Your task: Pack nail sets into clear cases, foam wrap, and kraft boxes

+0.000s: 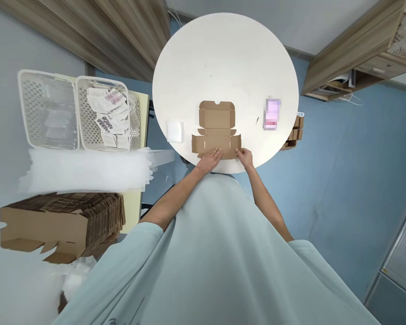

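Observation:
A flat, unfolded brown cardboard box point(217, 119) lies on the round white table point(223, 49), its creased flaps spread to the sides. My left hand point(209, 161) rests on the near edge of the cardboard, left of its middle, with fingers stretched out flat. At the near right corner, my right hand point(245, 157) has its thumb and fingers closed on the side flap. To the left of the box lies a small white padded square point(175, 131). A blurred-out pink and purple item point(272, 113) sits on the right of the table.
On a side table point(132, 212) at the left stand two white baskets point(103, 81) holding clear bags and printed cards. White foam sheets point(88, 170) and a stack of flat cardboard boxes point(43, 228) lie nearer me. Folded brown boxes point(295, 133) show beyond the table's right edge.

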### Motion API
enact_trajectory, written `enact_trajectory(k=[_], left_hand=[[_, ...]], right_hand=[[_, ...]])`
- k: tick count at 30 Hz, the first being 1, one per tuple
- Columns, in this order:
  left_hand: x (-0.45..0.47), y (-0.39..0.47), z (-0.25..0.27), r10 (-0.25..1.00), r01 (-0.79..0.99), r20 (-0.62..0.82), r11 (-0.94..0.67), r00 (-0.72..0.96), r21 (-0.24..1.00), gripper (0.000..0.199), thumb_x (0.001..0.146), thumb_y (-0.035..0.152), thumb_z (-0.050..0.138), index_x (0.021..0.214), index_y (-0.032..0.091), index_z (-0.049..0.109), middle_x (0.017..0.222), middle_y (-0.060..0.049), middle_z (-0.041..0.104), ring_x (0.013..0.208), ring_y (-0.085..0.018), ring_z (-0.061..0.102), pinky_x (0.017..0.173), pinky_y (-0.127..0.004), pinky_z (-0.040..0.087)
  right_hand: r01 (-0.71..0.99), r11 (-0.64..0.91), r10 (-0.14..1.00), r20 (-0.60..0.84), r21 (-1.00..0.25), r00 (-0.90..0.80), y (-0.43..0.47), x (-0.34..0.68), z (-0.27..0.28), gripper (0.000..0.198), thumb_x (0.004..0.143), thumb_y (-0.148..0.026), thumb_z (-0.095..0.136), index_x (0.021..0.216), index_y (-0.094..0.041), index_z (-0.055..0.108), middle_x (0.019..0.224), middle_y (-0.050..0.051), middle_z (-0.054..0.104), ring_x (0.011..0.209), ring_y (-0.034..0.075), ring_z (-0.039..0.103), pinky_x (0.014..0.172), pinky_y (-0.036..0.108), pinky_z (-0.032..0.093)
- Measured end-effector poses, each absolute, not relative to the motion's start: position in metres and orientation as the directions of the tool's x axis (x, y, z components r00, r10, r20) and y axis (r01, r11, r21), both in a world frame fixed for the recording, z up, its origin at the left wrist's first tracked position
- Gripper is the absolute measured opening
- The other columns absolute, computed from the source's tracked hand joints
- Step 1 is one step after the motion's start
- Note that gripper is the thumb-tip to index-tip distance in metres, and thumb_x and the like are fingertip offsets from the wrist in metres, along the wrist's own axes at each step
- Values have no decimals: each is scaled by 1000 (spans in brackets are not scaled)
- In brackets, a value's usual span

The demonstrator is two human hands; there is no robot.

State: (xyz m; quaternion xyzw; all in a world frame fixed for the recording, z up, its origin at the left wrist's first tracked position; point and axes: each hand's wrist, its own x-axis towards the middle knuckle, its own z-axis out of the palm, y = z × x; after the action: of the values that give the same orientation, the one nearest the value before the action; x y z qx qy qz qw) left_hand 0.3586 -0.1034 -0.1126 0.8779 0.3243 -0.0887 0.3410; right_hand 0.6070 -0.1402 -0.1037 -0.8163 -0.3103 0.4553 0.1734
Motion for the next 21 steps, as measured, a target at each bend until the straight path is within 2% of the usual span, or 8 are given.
enact_trajectory(k=[3,6,8,11,14,17,21], left_hand=[[348,-103,-118,608,745,-445,-440,658,501,80,97,0,42,177,-1,44,186,-28,32,179,-37,27,142,-59,39],[331,-97,-122,665,829,-522,-289,533,478,80,99,6,50,178,-4,38,188,-31,29,180,-38,25,145,-57,32],[320,-92,-123,666,856,-576,-196,475,479,81,102,13,55,179,-2,37,189,-30,29,179,-37,28,146,-53,32],[311,-88,-121,660,849,-593,-133,461,512,83,103,19,62,179,-1,37,189,-27,31,178,-36,31,147,-47,31],[308,-85,-119,660,838,-584,-130,472,530,82,102,18,61,179,-1,38,189,-26,33,177,-34,36,146,-44,33],[306,-85,-118,651,829,-581,-136,488,543,83,97,11,58,178,-2,39,189,-24,33,176,-33,38,145,-43,36],[303,-87,-120,679,801,-547,-101,489,591,85,95,4,51,179,6,40,189,-19,36,177,-29,37,145,-42,35]], right_hand=[[518,-694,718,-530,-500,451,-135,613,-98,49,99,-56,67,122,-14,77,133,24,78,130,39,69,117,56,56],[631,-594,804,-396,-500,443,-118,613,-89,59,106,-48,60,151,-10,66,159,29,64,150,42,56,129,63,48],[677,-528,848,-364,-512,386,-100,608,-86,62,109,-42,54,162,-10,56,167,28,57,156,41,52,134,65,43],[703,-484,861,-426,-521,276,-68,594,-92,72,108,-38,57,172,-8,43,171,29,53,162,41,48,137,64,40],[697,-515,816,-534,-499,220,-40,579,-107,88,105,-38,62,181,-9,29,167,30,55,156,45,54,131,69,48],[703,-501,815,-548,-505,187,-26,569,-120,102,106,-42,63,188,-16,8,165,29,54,147,48,61,121,74,55],[723,-451,831,-541,-524,127,-33,568,-124,104,110,-48,58,189,-27,-8,161,25,53,122,39,74,114,67,63]])
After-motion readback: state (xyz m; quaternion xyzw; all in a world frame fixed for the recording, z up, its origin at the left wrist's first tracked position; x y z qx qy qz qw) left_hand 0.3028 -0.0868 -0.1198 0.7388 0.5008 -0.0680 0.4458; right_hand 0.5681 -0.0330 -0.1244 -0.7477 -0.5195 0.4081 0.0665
